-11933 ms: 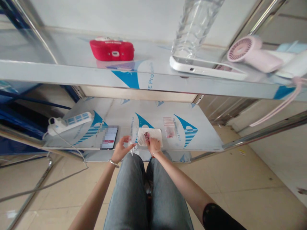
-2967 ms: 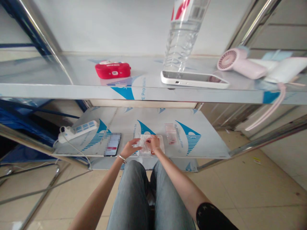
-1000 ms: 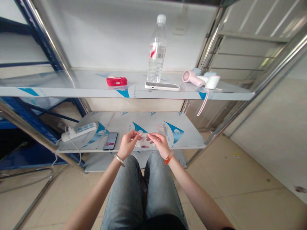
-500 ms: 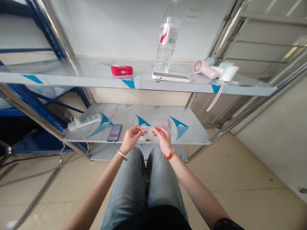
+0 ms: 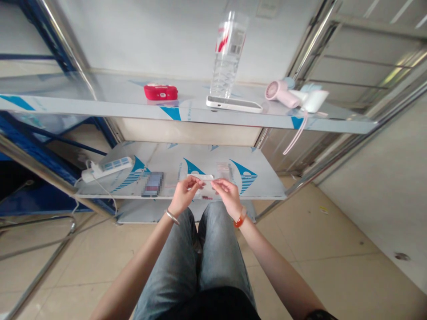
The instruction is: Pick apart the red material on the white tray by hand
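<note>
My left hand [image 5: 186, 192] and my right hand [image 5: 229, 194] meet over the front edge of the lower shelf, fingertips almost touching. Each is closed in a pinch of thumb and forefinger. Something thin and pale seems to stretch between the fingertips, too small to make out. Just behind them lies a white strip [image 5: 204, 177] with a rounded end. Small dark reddish bits [image 5: 207, 198] show below the fingertips, near the shelf edge. Several thin pinkish sticks [image 5: 224, 167] lie behind my right hand.
A phone [image 5: 152, 184] and a white power strip [image 5: 107, 169] lie left on the lower shelf [image 5: 267, 182]. Above, the upper shelf bears a red case [image 5: 161, 92], a clear bottle [image 5: 227, 62], a white-edged phone [image 5: 233, 104] and a pink handheld fan [image 5: 282, 93] with a hanging strap.
The fingertips have turned slightly downward, and the white strip behind them now shows clearly. The whole view has shifted a little, moving the shelves leftward in the picture.
</note>
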`<state>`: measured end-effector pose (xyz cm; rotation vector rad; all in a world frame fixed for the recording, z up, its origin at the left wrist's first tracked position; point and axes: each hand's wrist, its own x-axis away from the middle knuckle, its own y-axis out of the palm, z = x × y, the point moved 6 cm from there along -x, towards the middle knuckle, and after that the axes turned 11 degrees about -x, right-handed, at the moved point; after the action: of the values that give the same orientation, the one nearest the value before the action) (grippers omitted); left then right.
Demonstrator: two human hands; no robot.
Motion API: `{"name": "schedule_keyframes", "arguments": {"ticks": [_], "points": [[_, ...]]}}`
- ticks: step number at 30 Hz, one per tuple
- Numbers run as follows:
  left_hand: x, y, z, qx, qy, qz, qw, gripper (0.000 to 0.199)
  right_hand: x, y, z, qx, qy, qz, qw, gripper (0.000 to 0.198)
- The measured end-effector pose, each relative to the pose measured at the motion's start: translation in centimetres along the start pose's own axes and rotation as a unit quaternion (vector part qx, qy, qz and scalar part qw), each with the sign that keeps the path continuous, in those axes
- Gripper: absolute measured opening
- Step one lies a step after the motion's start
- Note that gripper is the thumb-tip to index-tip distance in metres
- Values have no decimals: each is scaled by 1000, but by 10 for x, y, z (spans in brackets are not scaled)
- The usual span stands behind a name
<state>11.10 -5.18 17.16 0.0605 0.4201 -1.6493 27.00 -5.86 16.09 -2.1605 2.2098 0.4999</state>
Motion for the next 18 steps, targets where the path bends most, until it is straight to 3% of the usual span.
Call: {"name": "schedule_keyframes", "arguments": {"ticks": [7, 18], "points": [[-1, 13, 3, 6, 2, -31, 999, 29, -1, -3, 1, 25, -27, -9, 999, 25], [-7, 8, 4, -81, 30, -11, 996, 27, -5, 1, 13, 12, -13, -31, 999, 26]]}}
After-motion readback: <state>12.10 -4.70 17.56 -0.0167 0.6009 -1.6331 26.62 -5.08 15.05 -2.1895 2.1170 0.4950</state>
